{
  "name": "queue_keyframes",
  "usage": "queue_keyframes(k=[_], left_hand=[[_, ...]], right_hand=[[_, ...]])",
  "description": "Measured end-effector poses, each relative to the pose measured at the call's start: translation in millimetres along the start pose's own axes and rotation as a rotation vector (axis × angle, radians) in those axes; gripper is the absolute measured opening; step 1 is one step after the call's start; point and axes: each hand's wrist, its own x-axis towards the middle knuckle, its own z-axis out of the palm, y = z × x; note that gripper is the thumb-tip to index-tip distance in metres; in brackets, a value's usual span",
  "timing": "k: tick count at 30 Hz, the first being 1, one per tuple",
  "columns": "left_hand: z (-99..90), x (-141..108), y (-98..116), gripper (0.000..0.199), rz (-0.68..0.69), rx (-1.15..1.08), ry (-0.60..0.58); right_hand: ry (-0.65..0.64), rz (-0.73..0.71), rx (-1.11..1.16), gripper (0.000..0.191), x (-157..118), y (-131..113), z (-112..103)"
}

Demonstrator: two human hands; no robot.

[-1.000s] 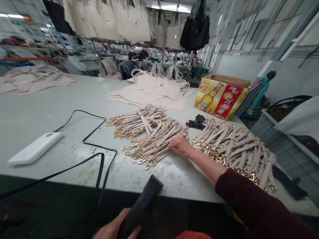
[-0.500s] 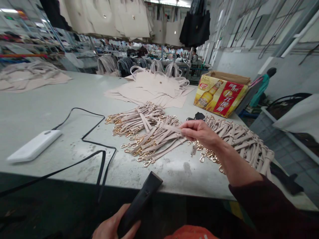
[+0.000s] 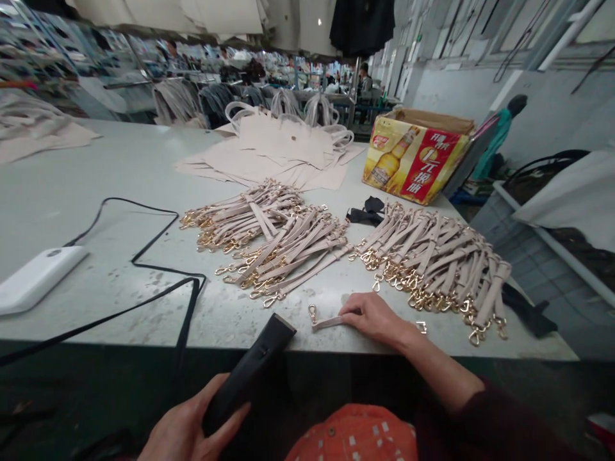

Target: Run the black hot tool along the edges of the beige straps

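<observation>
My left hand (image 3: 196, 416) is wrapped around a black hand-held tool (image 3: 252, 365) shaped like a hair clipper. Its wide flat end points up and right, near the table's front edge. My right hand (image 3: 372, 320) pinches a short pale beige strap (image 3: 329, 322) low over the table front. A gold snap hook (image 3: 312, 312) sits at the strap's left end, and a gold buckle (image 3: 421, 327) shows beyond the wrist. Behind my hands lies a pile of similar straps (image 3: 307, 246) with gold hooks. A second strap pile (image 3: 439, 253) lies to the right.
Flat beige bag panels (image 3: 288, 144) with handles are stacked farther back. A yellow and red carton (image 3: 416, 157) stands at the back right. At left, a white power bank (image 3: 41, 278) has a black cable (image 3: 154, 240) running across the table. Bags (image 3: 362, 25) hang overhead.
My right hand has come down and toward me with a strap, from beside the piles to the table's front. My left hand still grips the black tool. The view has tilted down.
</observation>
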Motion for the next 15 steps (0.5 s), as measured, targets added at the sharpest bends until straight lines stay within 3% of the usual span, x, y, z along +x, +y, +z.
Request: queue_keyframes(k=[4, 7, 9, 15], left_hand=[[-8.4, 1.5, 10.1, 0.037, -0.005, 0.013, -0.016], [-9.4, 1.3, 11.7, 0.037, 0.015, -0.005, 0.009], [-8.7, 1.0, 9.6, 0.035, 0.048, -0.020, 0.042], [-8.8, -2.4, 1.6, 0.031, 0.043, -0.014, 0.088]], right_hand=[[-0.099, 0.129, 0.435, 0.010, -0.1, -8.3, -2.0], [-0.198, 0.205, 0.876, 0.022, 1.0, -16.2, -6.8], [-0.257, 0.221, 1.036, 0.032, 1.6, -20.5, -10.6], [-0.248, 0.242, 0.927, 0.031, 4.5, -21.0, -8.7]])
